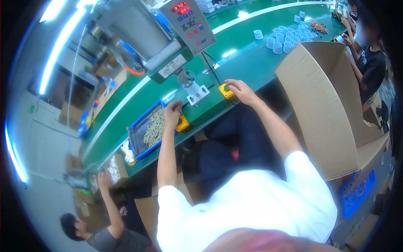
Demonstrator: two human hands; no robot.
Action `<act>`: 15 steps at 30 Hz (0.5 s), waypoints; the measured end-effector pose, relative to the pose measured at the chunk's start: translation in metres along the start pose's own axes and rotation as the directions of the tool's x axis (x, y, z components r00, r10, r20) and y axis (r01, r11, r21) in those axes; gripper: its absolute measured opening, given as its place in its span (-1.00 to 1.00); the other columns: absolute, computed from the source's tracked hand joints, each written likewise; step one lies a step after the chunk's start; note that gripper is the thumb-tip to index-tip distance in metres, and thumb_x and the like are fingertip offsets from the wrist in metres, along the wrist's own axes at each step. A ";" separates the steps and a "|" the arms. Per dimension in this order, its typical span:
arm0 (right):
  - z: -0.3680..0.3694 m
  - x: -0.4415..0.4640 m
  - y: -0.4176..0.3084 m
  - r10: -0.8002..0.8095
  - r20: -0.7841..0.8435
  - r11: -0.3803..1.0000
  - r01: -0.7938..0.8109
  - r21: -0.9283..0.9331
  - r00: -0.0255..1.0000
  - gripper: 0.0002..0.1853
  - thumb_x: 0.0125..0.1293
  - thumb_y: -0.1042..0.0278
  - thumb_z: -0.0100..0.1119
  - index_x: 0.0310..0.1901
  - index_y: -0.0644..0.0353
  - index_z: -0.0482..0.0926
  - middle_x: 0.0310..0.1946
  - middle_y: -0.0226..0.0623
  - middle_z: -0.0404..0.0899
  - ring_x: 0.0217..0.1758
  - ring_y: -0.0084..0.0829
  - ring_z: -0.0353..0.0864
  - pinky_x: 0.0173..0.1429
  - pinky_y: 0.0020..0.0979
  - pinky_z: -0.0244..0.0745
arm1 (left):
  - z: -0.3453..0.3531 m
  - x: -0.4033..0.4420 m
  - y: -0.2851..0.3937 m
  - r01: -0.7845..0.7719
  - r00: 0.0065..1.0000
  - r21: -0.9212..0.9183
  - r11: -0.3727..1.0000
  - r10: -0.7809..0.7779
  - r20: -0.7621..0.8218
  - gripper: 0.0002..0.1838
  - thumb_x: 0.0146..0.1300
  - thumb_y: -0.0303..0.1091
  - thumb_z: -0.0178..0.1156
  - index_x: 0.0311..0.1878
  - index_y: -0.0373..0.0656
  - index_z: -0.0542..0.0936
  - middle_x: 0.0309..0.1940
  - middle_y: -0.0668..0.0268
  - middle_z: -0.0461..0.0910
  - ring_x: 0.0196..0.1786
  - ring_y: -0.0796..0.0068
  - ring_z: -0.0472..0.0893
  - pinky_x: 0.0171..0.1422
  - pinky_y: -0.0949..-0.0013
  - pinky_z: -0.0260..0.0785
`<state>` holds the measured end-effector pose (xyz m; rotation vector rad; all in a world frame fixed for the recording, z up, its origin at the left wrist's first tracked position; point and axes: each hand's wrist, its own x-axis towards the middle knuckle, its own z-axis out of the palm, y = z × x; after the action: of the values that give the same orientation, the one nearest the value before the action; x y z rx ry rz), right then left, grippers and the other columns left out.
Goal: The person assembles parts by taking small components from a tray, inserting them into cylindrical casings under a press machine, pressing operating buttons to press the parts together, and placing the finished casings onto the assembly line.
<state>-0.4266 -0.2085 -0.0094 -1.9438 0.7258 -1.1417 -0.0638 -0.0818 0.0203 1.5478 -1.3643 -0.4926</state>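
My right hand reaches over a yellow button box, its outstretched fingers resting at the dark round button on top. My left hand is beside a second yellow button box, at the right edge of a blue tray of small metal parts. Its fingers are curled together; anything between them is too small to make out. Between my hands stands a press, its head lowered to a white fixture on the green bench. The head hides whatever sits under it.
A large open carton stands at my right, a blue tray below it. Several white cups fill the far bench near a co-worker. Another person sits at lower left. A control box hangs on the press.
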 end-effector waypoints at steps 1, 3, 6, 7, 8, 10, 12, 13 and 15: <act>-0.002 -0.001 -0.003 0.015 0.015 1.000 -0.015 -0.010 1.000 -0.57 0.54 0.08 0.09 0.26 0.15 0.60 0.28 -0.18 0.62 0.33 -0.16 0.55 0.45 -0.21 0.40 | -0.001 -0.001 -0.001 0.018 1.000 -0.058 0.998 -0.019 -0.015 -0.77 0.42 -0.62 0.20 0.08 -0.43 0.68 -0.13 0.13 0.80 -0.10 0.40 0.79 0.10 0.41 0.59; -0.003 0.000 -0.008 0.026 0.028 0.999 -0.025 -0.023 0.999 -0.57 0.54 0.07 0.09 0.27 0.16 0.60 0.29 -0.17 0.62 0.35 -0.14 0.55 0.46 -0.20 0.39 | -0.003 -0.003 0.004 0.029 0.999 -0.117 0.993 -0.033 -0.030 -0.77 0.43 -0.60 0.20 0.08 -0.44 0.68 -0.13 0.13 0.79 -0.11 0.41 0.79 0.08 0.42 0.58; -0.007 0.000 -0.011 -0.016 0.065 0.991 0.024 -0.133 0.998 -0.52 0.53 0.07 0.10 0.30 0.22 0.56 0.34 -0.11 0.58 0.41 -0.06 0.50 0.49 -0.16 0.37 | -0.006 -0.010 0.018 0.130 0.990 -0.008 0.991 -0.130 -0.050 -0.78 0.46 -0.54 0.24 0.08 -0.44 0.68 -0.20 0.23 0.77 -0.18 0.46 0.74 -0.02 0.43 0.58; -0.005 -0.002 -0.013 -0.009 0.105 0.986 0.026 -0.162 0.994 -0.49 0.53 0.06 0.11 0.33 0.25 0.53 0.36 -0.08 0.56 0.44 -0.04 0.48 0.51 -0.16 0.35 | -0.009 -0.012 0.015 0.156 0.986 0.015 0.988 -0.155 -0.059 -0.77 0.47 -0.48 0.25 0.07 -0.44 0.68 -0.24 0.24 0.76 -0.23 0.48 0.73 -0.08 0.46 0.55; -0.009 0.000 -0.019 -0.002 0.132 0.976 0.031 -0.215 0.991 -0.46 0.52 0.06 0.11 0.35 0.28 0.51 0.39 -0.04 0.53 0.47 -0.02 0.45 0.52 -0.15 0.34 | -0.012 -0.008 0.004 0.162 0.985 0.019 0.987 -0.161 -0.059 -0.75 0.48 -0.43 0.26 0.06 -0.44 0.68 -0.27 0.26 0.75 -0.28 0.51 0.71 -0.15 0.49 0.53; -0.021 -0.005 -0.038 0.063 0.200 0.970 -0.013 -0.244 0.978 -0.38 0.53 0.04 0.12 0.47 0.26 0.42 0.43 0.01 0.48 0.48 -0.07 0.43 0.57 -0.15 0.30 | -0.009 -0.001 -0.021 0.181 0.978 -0.137 0.974 -0.193 -0.083 -0.75 0.51 -0.40 0.26 0.05 -0.43 0.70 -0.30 0.29 0.73 -0.31 0.58 0.67 -0.20 0.53 0.51; -0.021 -0.010 -0.037 0.064 0.175 0.959 -0.012 -0.284 0.983 -0.37 0.53 0.02 0.12 0.48 0.25 0.41 0.42 0.02 0.48 0.48 -0.06 0.43 0.58 -0.16 0.29 | -0.008 -0.007 -0.025 0.181 0.978 -0.157 0.971 -0.195 -0.079 -0.74 0.51 -0.39 0.27 0.06 -0.42 0.70 -0.30 0.29 0.72 -0.31 0.60 0.67 -0.21 0.55 0.50; -0.021 -0.006 -0.038 0.040 0.175 0.957 0.013 -0.288 0.984 -0.36 0.54 0.00 0.12 0.48 0.24 0.40 0.41 0.03 0.49 0.49 -0.06 0.42 0.58 -0.16 0.28 | -0.010 -0.008 -0.025 0.203 0.972 -0.187 0.961 -0.221 -0.079 -0.74 0.51 -0.39 0.27 0.07 -0.43 0.70 -0.30 0.29 0.73 -0.31 0.59 0.67 -0.19 0.53 0.51; -0.022 0.000 -0.042 0.066 0.167 0.964 -0.019 -0.267 0.984 -0.38 0.54 -0.01 0.12 0.44 0.27 0.43 0.36 0.04 0.52 0.45 -0.03 0.46 0.55 -0.15 0.31 | -0.018 -0.008 -0.021 0.256 0.957 -0.237 0.937 -0.280 -0.075 -0.72 0.50 -0.39 0.28 0.10 -0.44 0.69 -0.28 0.28 0.74 -0.31 0.58 0.67 -0.16 0.51 0.53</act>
<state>-0.4422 -0.1917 0.0325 -2.2068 0.8551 -0.8686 -0.0401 -0.0699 0.0080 1.5543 -0.9815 -0.6966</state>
